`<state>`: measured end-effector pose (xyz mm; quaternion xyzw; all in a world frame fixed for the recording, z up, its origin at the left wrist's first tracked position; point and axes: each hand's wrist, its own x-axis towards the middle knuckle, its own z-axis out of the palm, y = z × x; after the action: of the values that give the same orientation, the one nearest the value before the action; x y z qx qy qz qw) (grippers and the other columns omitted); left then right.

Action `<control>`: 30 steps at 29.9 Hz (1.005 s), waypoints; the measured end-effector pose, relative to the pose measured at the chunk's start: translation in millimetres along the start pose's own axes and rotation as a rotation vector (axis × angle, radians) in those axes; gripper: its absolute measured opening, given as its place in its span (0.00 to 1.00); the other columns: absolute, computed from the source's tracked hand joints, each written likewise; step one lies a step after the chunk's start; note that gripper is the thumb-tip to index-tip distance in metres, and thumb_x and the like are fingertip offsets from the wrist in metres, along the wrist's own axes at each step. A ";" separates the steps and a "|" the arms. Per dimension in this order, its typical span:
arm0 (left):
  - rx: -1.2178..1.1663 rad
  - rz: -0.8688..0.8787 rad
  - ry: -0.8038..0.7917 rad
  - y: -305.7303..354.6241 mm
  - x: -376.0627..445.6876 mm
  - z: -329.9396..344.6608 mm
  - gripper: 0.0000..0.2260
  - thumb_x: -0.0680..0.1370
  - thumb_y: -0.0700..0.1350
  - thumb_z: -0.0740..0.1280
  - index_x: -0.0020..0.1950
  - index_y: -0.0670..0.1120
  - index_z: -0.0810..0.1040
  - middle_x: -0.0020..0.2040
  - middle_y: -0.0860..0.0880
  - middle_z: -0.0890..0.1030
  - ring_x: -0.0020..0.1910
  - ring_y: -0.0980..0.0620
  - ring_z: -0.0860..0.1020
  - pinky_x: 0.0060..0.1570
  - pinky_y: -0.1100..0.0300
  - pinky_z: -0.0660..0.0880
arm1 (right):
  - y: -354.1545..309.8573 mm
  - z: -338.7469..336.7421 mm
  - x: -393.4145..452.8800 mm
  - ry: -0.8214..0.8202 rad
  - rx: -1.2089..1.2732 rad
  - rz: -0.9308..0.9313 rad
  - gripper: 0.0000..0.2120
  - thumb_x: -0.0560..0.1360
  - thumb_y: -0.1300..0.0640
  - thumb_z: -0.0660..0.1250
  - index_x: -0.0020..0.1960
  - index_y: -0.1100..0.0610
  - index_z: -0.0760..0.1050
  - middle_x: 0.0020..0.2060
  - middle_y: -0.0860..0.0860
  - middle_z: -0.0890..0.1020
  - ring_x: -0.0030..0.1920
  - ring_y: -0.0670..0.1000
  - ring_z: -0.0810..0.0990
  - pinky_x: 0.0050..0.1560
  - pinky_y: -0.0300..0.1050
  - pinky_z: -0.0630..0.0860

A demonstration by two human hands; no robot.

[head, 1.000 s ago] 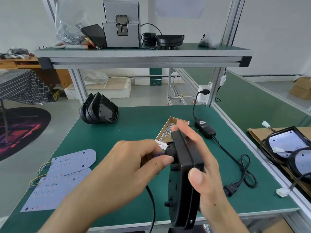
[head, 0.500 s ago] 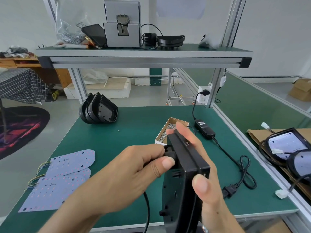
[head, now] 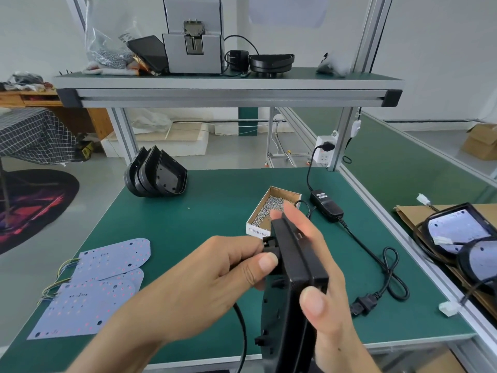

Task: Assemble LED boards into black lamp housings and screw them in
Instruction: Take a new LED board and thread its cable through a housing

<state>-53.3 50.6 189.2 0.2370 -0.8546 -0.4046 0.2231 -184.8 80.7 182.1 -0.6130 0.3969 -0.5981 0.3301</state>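
Above the bench [head: 215,211], right hand [head: 322,292] grips the upright housing [head: 293,265] edgewise; left hand [head: 215,278] pinches its side fitting [head: 269,244]

A black power adapter [head: 326,206] with its coiled cord [head: 393,275] lies on the green counter [head: 204,211] beneath a shelf [head: 228,79].

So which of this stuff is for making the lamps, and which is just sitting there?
For the job:
- black housing held in the right hand
- black fitting pinched by the left hand
- LED boards
- box of screws
- stacked housings

Lying about:
- power adapter
- grey machine on the shelf
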 end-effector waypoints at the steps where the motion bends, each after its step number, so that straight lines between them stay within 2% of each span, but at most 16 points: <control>1: -0.021 -0.014 -0.006 -1.5 -0.8 0.2 0.18 0.81 0.66 0.57 0.36 0.59 0.72 0.32 0.55 0.66 0.32 0.55 0.62 0.33 0.57 0.62 | 2.2 -11.1 -16.4 0.162 -0.058 -0.055 0.45 0.65 0.22 0.71 0.77 0.38 0.69 0.74 0.50 0.75 0.66 0.58 0.79 0.65 0.57 0.78; 2: -0.044 -0.022 -0.007 -2.3 -1.6 1.0 0.19 0.81 0.66 0.56 0.36 0.60 0.73 0.32 0.55 0.66 0.33 0.53 0.62 0.34 0.56 0.62 | 17.8 -26.5 -41.0 0.166 0.068 0.006 0.46 0.65 0.22 0.71 0.78 0.40 0.69 0.75 0.54 0.73 0.66 0.60 0.79 0.65 0.57 0.78; 4: -0.088 -0.026 0.013 -3.7 -2.3 3.2 0.20 0.81 0.66 0.55 0.35 0.59 0.72 0.32 0.56 0.68 0.33 0.54 0.64 0.35 0.58 0.63 | 17.5 -32.9 -65.4 0.190 0.092 -0.038 0.47 0.65 0.22 0.71 0.79 0.41 0.68 0.76 0.58 0.71 0.69 0.62 0.78 0.68 0.62 0.76; 7: -0.157 -0.035 0.048 -4.3 -1.4 7.0 0.19 0.80 0.65 0.56 0.33 0.58 0.69 0.31 0.57 0.67 0.33 0.54 0.62 0.34 0.60 0.60 | 24.5 -28.3 -57.9 0.174 -0.026 -0.085 0.46 0.66 0.21 0.69 0.79 0.42 0.68 0.76 0.59 0.71 0.77 0.60 0.70 0.74 0.69 0.67; 9: -0.225 -0.044 0.025 -4.2 0.2 7.9 0.19 0.80 0.64 0.58 0.33 0.55 0.68 0.30 0.58 0.68 0.32 0.55 0.62 0.34 0.63 0.61 | 28.1 -32.2 -61.0 0.181 0.017 -0.095 0.46 0.66 0.21 0.69 0.78 0.41 0.68 0.76 0.59 0.71 0.78 0.60 0.68 0.75 0.71 0.65; 11: -0.274 -0.053 -0.011 -3.7 1.7 7.7 0.20 0.79 0.63 0.58 0.34 0.52 0.69 0.30 0.58 0.70 0.32 0.55 0.63 0.34 0.63 0.62 | 25.9 -30.7 -62.4 0.188 0.029 -0.123 0.45 0.66 0.20 0.69 0.77 0.39 0.69 0.76 0.58 0.71 0.78 0.61 0.69 0.74 0.72 0.66; 14: -0.260 -0.066 -0.054 -2.5 3.3 7.6 0.21 0.79 0.64 0.57 0.35 0.50 0.69 0.31 0.58 0.69 0.33 0.51 0.62 0.35 0.56 0.60 | 26.5 -30.4 -66.1 0.210 0.017 -0.105 0.44 0.65 0.19 0.68 0.76 0.36 0.70 0.77 0.53 0.72 0.79 0.63 0.66 0.74 0.75 0.64; 17: -0.263 -0.063 -0.067 -3.3 4.1 9.8 0.20 0.80 0.64 0.57 0.35 0.52 0.69 0.31 0.59 0.69 0.33 0.52 0.62 0.34 0.59 0.60 | 26.8 -30.4 -68.1 0.223 -0.010 -0.085 0.44 0.65 0.19 0.67 0.77 0.36 0.69 0.76 0.50 0.73 0.77 0.69 0.66 0.71 0.78 0.65; 18: -0.274 -0.059 -0.066 -3.4 4.2 11.1 0.20 0.80 0.63 0.57 0.36 0.51 0.71 0.31 0.59 0.69 0.33 0.53 0.62 0.34 0.60 0.61 | 27.0 -31.0 -67.9 0.219 -0.019 -0.079 0.44 0.65 0.19 0.67 0.77 0.37 0.69 0.76 0.50 0.73 0.77 0.70 0.67 0.71 0.78 0.66; 22: -0.349 -0.075 0.003 -7.0 4.7 17.5 0.22 0.79 0.64 0.59 0.38 0.48 0.78 0.32 0.56 0.71 0.32 0.53 0.62 0.34 0.64 0.62 | 22.0 -30.7 -65.0 0.224 -0.038 -0.009 0.48 0.65 0.20 0.69 0.78 0.42 0.68 0.71 0.67 0.73 0.70 0.69 0.74 0.68 0.75 0.70; 24: -0.402 -0.084 0.007 -7.6 5.3 18.6 0.22 0.78 0.63 0.60 0.38 0.48 0.79 0.32 0.55 0.71 0.31 0.54 0.62 0.33 0.65 0.61 | 20.5 -28.5 -63.4 0.224 -0.021 0.014 0.48 0.65 0.20 0.69 0.78 0.42 0.68 0.69 0.70 0.73 0.67 0.71 0.76 0.66 0.75 0.71; 27: -0.390 -0.063 -0.030 -5.6 5.3 17.2 0.19 0.80 0.63 0.58 0.38 0.55 0.80 0.33 0.56 0.72 0.33 0.53 0.62 0.34 0.62 0.61 | 22.4 -25.1 -65.6 0.239 -0.004 -0.007 0.47 0.65 0.20 0.69 0.78 0.42 0.68 0.70 0.70 0.71 0.67 0.74 0.74 0.65 0.77 0.70; 30: -0.393 -0.053 -0.056 -4.9 3.9 15.7 0.20 0.81 0.62 0.58 0.40 0.53 0.81 0.33 0.58 0.72 0.33 0.55 0.63 0.34 0.64 0.62 | 24.2 -24.1 -70.1 0.256 0.011 -0.037 0.50 0.64 0.21 0.71 0.79 0.43 0.67 0.71 0.70 0.71 0.70 0.75 0.71 0.66 0.80 0.68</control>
<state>-64.2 54.7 177.0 0.2001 -0.7585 -0.5757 0.2306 -208.9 132.8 129.4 -0.5371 0.4209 -0.6796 0.2691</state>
